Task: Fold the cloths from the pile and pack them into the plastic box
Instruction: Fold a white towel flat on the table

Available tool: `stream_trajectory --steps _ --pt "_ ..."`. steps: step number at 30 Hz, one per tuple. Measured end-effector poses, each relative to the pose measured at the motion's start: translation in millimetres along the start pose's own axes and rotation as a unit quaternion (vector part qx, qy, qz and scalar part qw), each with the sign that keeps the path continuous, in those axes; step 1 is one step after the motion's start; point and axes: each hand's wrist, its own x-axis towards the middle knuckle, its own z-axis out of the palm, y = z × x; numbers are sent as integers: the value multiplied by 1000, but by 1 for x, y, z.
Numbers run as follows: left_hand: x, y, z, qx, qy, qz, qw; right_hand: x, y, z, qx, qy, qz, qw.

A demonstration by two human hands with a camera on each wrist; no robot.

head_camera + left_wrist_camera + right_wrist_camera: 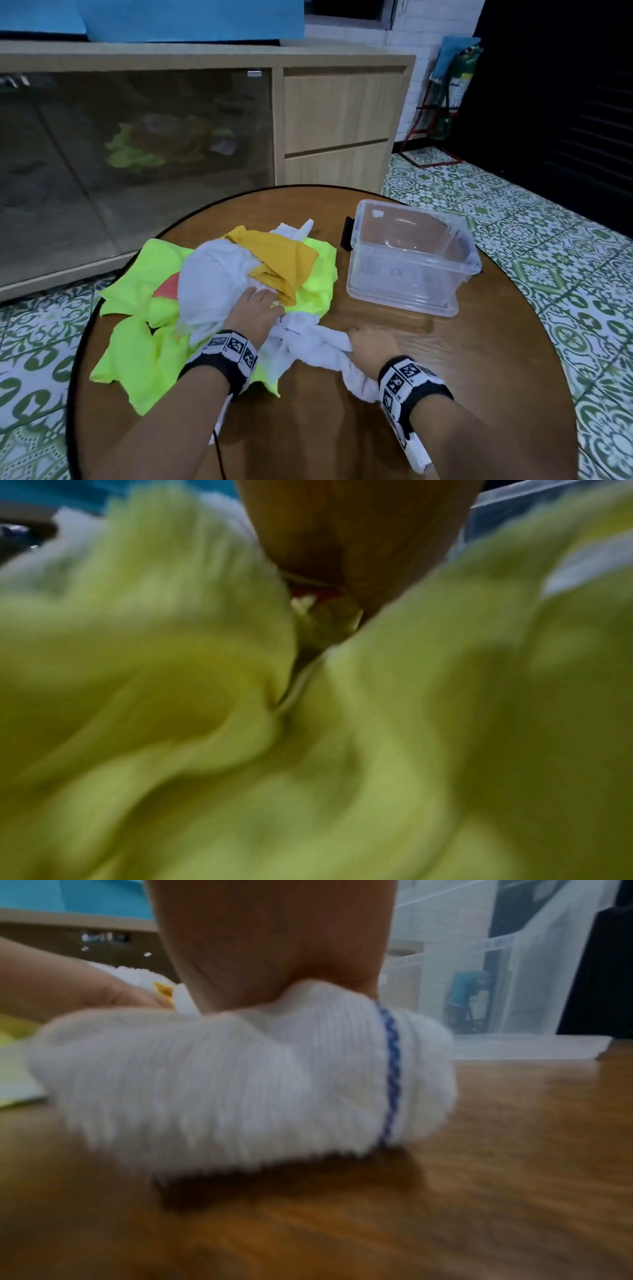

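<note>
On the round wooden table (479, 394), at about seven o'clock from the clear plastic box (411, 260), lies a white ribbed cloth (315, 346) with a thin blue stitched line, bunched and twisted. The right hand (373, 344) grips its near end, fingers curled round the fabric; the right wrist view shows the cloth (240, 1074) bulging out from under the hand (274, 942) and resting on the table (479, 1177). The far end of this cloth runs toward the pile (212, 291) at nine o'clock from the box: neon yellow-green cloths (144, 359) spread at the bottom, a larger white cloth (212, 277) heaped on them, a mustard-yellow cloth (284, 260) draped across the top, and a small patch of red showing at the left. The left hand (255, 308) lies on the pile at the edge of the larger white cloth; how its fingers are set I cannot tell, and the left wrist view is a blur of yellow-green fabric (205, 723). The box stands upright, lidless, just apart from the pile. A small black object (346, 233) sits against its ten-o'clock corner.
</note>
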Motion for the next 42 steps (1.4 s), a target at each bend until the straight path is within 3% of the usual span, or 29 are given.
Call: stream_trajectory --steps 2,4,7,10,12,13,14,16,18,23,30,36,42 --pt "0 8 -8 -29 -57 -14 998 -4 -1 -6 17 4 5 1000" --pt "3 23 -27 -159 -101 -22 982 -6 -5 -21 24 56 -18 998" --pt "7 55 -45 -367 -66 28 928 -11 -13 -50 7 132 -67 989" --pt "-1 72 -49 -469 -37 1 882 -20 -14 -67 7 148 -58 987" --pt "-12 76 -50 -564 -32 23 825 -29 -12 -70 23 181 -54 982" --pt "-18 76 -49 -577 -31 36 816 -34 -10 -71 33 198 -50 978" --pt "-21 75 -44 -560 -32 38 827 -38 -7 -71 47 211 -46 975" --pt "-31 73 -40 -465 -33 8 885 -47 -1 -70 80 224 -35 971" --pt "-38 67 -35 -385 -38 -22 922 -52 9 -70 90 228 -17 969" --pt "-43 50 -33 -296 -84 -37 951 -51 38 -60 73 176 49 980" --pt "-39 20 -48 -226 -23 -92 969 -68 84 -58 98 184 145 967" --pt "-41 4 -66 -286 46 -132 948 -84 109 -66 151 226 204 941" --pt "-48 20 -89 -361 105 -148 915 -98 101 -68 227 249 146 930"
